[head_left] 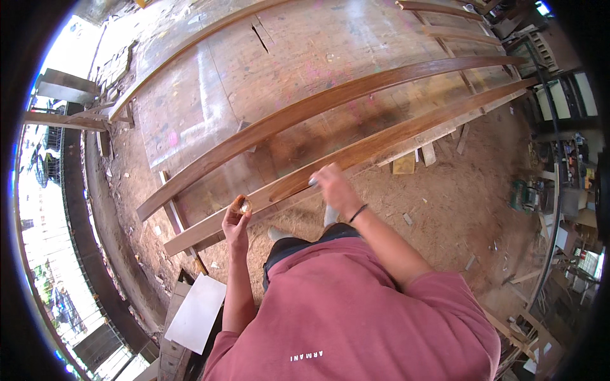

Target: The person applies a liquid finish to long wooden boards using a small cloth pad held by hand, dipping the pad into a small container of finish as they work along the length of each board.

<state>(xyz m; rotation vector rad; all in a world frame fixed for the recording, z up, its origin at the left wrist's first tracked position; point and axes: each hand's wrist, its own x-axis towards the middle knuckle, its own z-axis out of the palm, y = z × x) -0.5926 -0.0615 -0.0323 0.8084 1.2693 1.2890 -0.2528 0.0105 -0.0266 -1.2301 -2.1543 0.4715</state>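
Observation:
My left hand (pixel 236 223) is closed round a small round container (pixel 246 206), clear with brown on it, held over the near edge of a long brown board (pixel 289 188). Farther right, my right hand (pixel 338 192) is at the same board, its fingers bent together and slightly blurred. A small greyish bit shows at its fingertips, too small to name. The near board has a glossy dark brown patch just left of that hand. Beyond it lies a second long brown board (pixel 279 124), roughly parallel.
Both boards rest across a large, paint-stained plywood table (pixel 267 70). More wooden strips (pixel 460 35) lie at the far right. Wood offcuts (pixel 403 165) and sawdust are on the floor. A white sheet (pixel 197 313) sits at lower left; cluttered shelves (pixel 572 178) stand right.

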